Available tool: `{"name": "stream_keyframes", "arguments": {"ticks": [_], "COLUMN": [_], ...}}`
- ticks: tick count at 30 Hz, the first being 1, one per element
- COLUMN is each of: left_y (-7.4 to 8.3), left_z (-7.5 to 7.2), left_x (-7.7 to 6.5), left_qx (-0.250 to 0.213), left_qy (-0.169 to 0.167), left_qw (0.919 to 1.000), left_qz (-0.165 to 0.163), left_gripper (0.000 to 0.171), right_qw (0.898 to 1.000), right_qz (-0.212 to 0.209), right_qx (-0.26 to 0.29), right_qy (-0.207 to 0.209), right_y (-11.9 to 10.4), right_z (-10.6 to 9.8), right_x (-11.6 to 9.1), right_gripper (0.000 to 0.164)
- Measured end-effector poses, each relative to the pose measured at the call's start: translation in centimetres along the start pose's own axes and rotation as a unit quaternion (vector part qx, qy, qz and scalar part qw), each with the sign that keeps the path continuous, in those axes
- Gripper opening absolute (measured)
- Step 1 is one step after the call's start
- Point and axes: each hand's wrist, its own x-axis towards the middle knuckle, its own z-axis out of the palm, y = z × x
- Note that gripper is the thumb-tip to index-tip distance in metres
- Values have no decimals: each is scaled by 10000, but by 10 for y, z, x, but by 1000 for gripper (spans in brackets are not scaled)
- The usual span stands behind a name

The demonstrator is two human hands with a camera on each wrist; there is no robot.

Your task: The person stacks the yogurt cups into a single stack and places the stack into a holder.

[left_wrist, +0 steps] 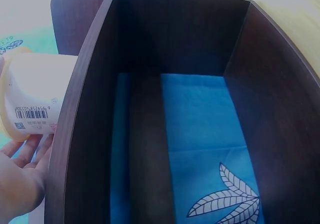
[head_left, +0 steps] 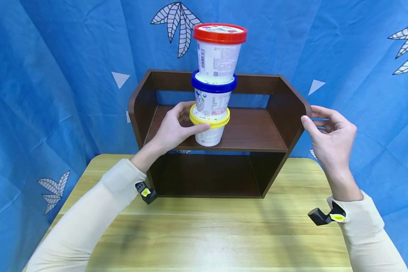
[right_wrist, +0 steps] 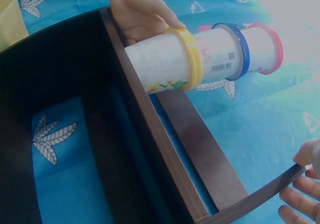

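Three white tubs stand stacked on the middle board of a dark brown wooden shelf (head_left: 244, 130), near its front edge. At the bottom is the yellow-lidded tub (head_left: 209, 135), above it the blue-lidded tub (head_left: 212, 100), and on top the red-lidded tub (head_left: 219, 56). My left hand (head_left: 175, 128) holds the bottom tub from the left, thumb across the front at its yellow lid, fingers round the back. My right hand (head_left: 334, 132) pinches the front edge of the shelf's right side panel between thumb and fingers, as the right wrist view also shows.
The shelf stands on a light wooden table (head_left: 204, 234). Its lower compartment (head_left: 204, 175) lies under the middle board. A blue curtain (head_left: 88, 75) with leaf prints hangs behind and at both sides. Wrist cameras sit on both cream sleeves.
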Motion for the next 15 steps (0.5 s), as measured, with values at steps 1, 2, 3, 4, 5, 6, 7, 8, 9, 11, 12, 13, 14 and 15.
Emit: {"name": "stream_keyframes", "arguments": {"ticks": [1,2,3,4,5,6,7,8,9,11,12,13,14,15], "left_y": [0,-1,-1,-2,-2,-3,-3,-4,-5,-5,-6,-6,-6,-6], "left_z": [0,0,0,0,1,1,1,1,1,1,1,0,0,0], "left_x": [0,1,1,2,2,3,3,3,4,5,5,5,5,5], "left_qx": [-1,-7,-5,1,10,15,29,50,71,100,100,101,95,80], "left_qy": [-6,-16,-21,-29,-32,-36,-38,-36,-34,-29,-31,-34,-40,-48], "left_qw": [10000,10000,10000,10000,10000,10000,10000,10000,10000,9999,9999,9999,9999,9999], "left_qz": [-2,2,7,14,23,33,37,41,41,38,36,40,51,60], "left_gripper": [81,81,81,81,81,81,82,82,82,83,83,83,83,84], "right_qw": [10000,10000,10000,10000,10000,10000,10000,10000,10000,10000,10000,10000,10000,10000], "right_qz": [-8,-20,-22,-32,-38,-38,-39,-44,-45,-44,-41,-40,-42,-40], "right_qx": [9,23,30,22,29,49,57,55,54,80,77,72,73,79], "right_qy": [2,5,14,19,23,26,27,30,32,27,28,29,28,30], "right_y": [0,0,0,0,0,0,0,-1,-1,-1,-1,-1,-1,-1], "right_z": [1,1,1,1,2,2,2,2,3,3,3,4,4,4], "right_x": [0,0,0,0,0,0,0,0,-1,-1,-1,-1,-2,-2], "right_gripper": [30,30,29,29,29,29,29,29,29,29,29,29,29,29]}}
